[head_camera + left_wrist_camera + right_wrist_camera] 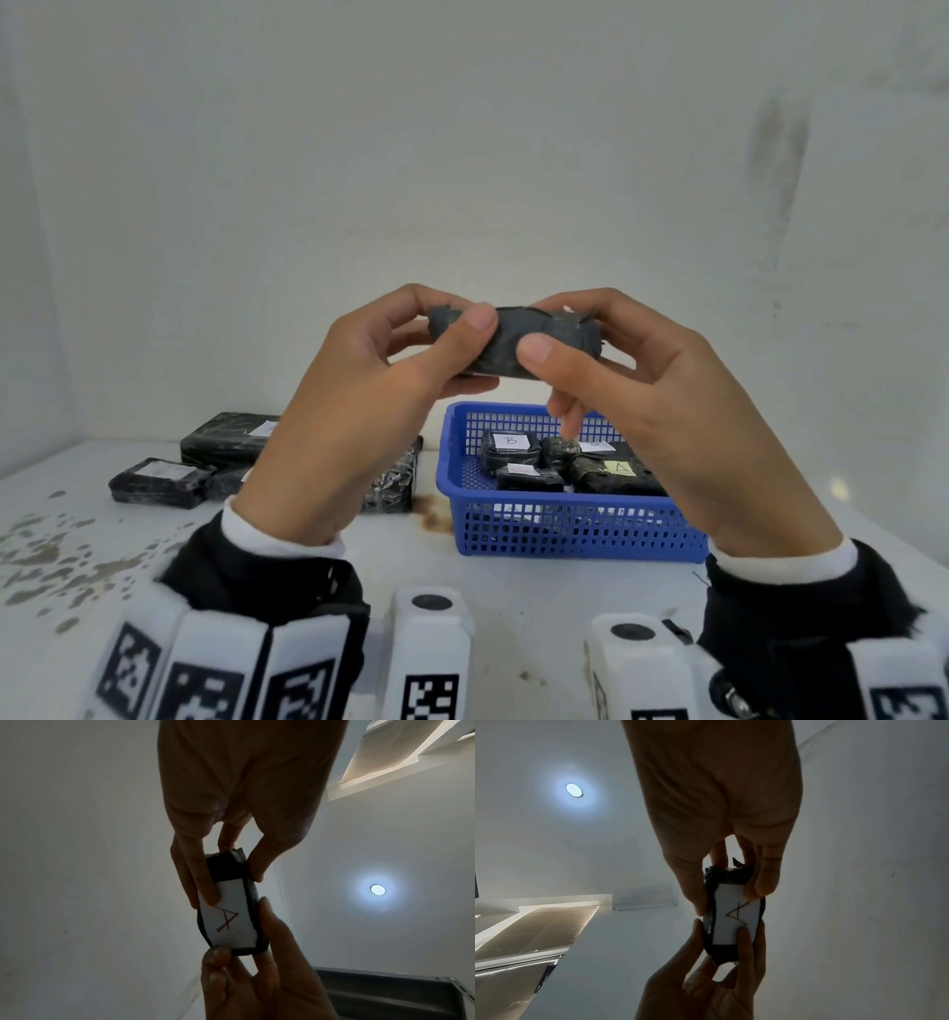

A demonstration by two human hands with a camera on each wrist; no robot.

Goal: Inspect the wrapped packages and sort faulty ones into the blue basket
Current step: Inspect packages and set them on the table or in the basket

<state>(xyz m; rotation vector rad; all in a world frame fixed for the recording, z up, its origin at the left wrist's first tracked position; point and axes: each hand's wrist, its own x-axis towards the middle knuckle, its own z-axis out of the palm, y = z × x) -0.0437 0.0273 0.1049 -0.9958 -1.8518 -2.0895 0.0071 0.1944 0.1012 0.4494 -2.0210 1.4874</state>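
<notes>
Head view: both hands raised above the table (513, 591), sharing one small package (513, 342) wrapped in dark film. Left hand (359, 406) pinches its left end, thumb on the near face, fingers curled behind; right hand (662, 411) pinches the right end the same way. Package lies level, held over the far rim of the blue basket (565, 524), clear of it. Basket holds several dark wrapped packages with paper labels, one reading B (510, 440), one yellow reading A (622, 468). More wrapped packages (226, 442) lie on the table left of the basket; table surface stained. Left wrist view: left hand (239, 791) above, right hand (259, 983) below, package (231, 902) between them, its white label (228, 914) marked A facing the camera; wrap frayed at the upper end, pale material showing. Right wrist view: right hand (718, 801) above, left hand (700, 983) below, same package (731, 916), crumpled wrap at its top end.
</notes>
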